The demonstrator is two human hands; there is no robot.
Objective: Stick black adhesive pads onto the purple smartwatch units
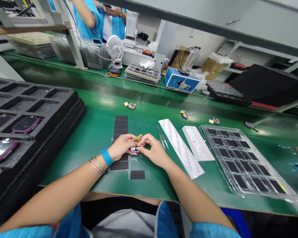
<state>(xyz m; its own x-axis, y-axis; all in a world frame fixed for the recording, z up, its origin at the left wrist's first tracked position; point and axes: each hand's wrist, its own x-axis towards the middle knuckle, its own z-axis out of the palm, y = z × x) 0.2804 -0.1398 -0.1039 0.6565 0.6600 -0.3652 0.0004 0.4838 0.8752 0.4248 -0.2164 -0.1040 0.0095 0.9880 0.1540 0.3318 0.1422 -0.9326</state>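
A long, glossy green counter [96,104] stretches from side to side, its surface catching pale reflected light. Over the counter's left part, 1 brown wooden board [29,30] meets 1 pale grey post [74,48]. Above the counter's right part extends 1 broad grey overhead panel [238,13]; beyond the counter stands 1 off-white wall [207,39].

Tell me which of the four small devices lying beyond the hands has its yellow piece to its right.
The device farthest right: its yellow piece sits to its right, while the other three devices have theirs toward the left.
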